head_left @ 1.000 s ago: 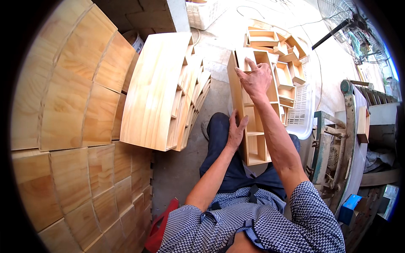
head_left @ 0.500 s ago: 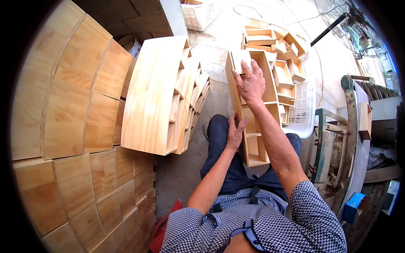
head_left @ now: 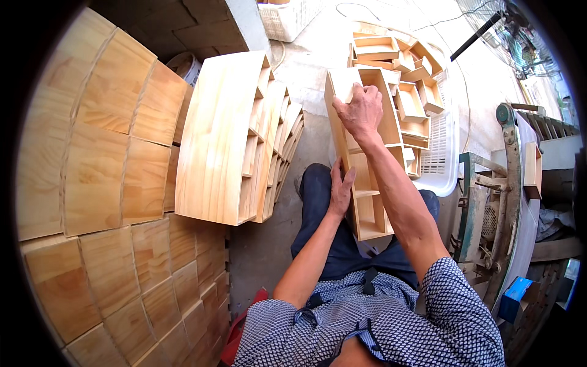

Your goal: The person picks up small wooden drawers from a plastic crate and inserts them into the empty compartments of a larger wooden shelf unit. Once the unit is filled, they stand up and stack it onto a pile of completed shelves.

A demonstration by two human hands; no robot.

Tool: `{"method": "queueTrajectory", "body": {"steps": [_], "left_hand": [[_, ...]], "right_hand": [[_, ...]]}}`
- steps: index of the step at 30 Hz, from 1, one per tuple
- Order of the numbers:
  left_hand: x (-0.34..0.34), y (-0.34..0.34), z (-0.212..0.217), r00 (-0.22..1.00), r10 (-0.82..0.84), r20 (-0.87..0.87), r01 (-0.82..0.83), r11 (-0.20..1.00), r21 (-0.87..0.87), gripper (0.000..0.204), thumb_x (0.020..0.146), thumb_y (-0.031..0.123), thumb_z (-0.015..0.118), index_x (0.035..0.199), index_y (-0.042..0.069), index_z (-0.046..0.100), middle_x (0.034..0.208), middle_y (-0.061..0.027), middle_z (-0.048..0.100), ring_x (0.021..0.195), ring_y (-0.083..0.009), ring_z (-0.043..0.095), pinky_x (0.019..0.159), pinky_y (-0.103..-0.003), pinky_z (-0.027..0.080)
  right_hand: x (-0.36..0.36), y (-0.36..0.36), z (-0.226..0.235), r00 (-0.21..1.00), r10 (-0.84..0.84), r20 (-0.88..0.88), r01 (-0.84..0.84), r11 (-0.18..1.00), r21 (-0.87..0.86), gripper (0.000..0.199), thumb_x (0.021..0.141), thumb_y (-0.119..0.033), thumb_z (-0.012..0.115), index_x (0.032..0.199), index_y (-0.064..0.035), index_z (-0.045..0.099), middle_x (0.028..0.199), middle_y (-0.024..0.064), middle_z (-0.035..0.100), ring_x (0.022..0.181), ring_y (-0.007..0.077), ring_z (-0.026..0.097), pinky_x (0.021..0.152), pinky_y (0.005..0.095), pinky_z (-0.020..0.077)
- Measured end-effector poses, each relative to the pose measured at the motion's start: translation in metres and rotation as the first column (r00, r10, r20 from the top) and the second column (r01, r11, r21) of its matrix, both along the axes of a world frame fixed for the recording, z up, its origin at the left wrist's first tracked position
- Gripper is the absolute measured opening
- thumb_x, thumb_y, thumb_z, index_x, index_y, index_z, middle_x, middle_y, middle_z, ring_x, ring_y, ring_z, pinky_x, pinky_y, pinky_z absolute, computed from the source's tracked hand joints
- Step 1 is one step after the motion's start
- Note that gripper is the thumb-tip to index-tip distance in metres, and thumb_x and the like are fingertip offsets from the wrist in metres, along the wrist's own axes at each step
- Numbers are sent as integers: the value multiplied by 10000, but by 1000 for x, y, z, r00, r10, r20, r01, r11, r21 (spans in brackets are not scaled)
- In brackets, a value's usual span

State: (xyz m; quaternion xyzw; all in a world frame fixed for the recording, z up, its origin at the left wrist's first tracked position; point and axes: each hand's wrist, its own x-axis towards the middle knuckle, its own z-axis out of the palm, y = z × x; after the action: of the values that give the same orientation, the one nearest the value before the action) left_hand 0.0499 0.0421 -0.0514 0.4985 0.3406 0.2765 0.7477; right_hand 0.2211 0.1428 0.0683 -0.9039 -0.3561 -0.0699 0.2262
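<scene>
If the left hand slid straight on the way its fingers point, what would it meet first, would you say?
The left hand lies flat on the side of the wooden rack, fingers pointing up it. Sliding on, it would probably reach the right hand gripping the top; depth is uncertain.

The right arm is being stretched forward and upward from the lower edge, its patterned sleeve ending above the elbow. The right hand (head_left: pixel 362 110) is being held curled, knuckles up, fingers bent under in a grip. The left forearm is being angled up from the lap, and the left hand (head_left: pixel 340 189) is being pressed flat, fingers extended and together.
</scene>
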Motion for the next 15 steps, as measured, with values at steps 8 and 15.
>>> {"method": "queueTrajectory", "body": {"steps": [8,15], "left_hand": [[-2,1,3,999,-6,-42,6,1000,21,1049,998,677,657,1670,-50,310,1620,-257,375,1546,-362,361,1304,-442,267],[-2,2,-3,999,-11,-44,11,1000,17,1033,999,662,668,1668,-42,316,1616,-260,378,1543,-362,365,1303,-443,274]], "right_hand": [[-5,-8,-4,999,-20,46,17,997,70,578,881,-523,807,1286,-110,783,1275,155,617,1235,354,573,1019,511,482],[-6,-14,-12,992,11,127,-20,997,72,573,890,-525,798,1310,-137,773,1356,172,612,1259,352,567,1017,519,460]]}}
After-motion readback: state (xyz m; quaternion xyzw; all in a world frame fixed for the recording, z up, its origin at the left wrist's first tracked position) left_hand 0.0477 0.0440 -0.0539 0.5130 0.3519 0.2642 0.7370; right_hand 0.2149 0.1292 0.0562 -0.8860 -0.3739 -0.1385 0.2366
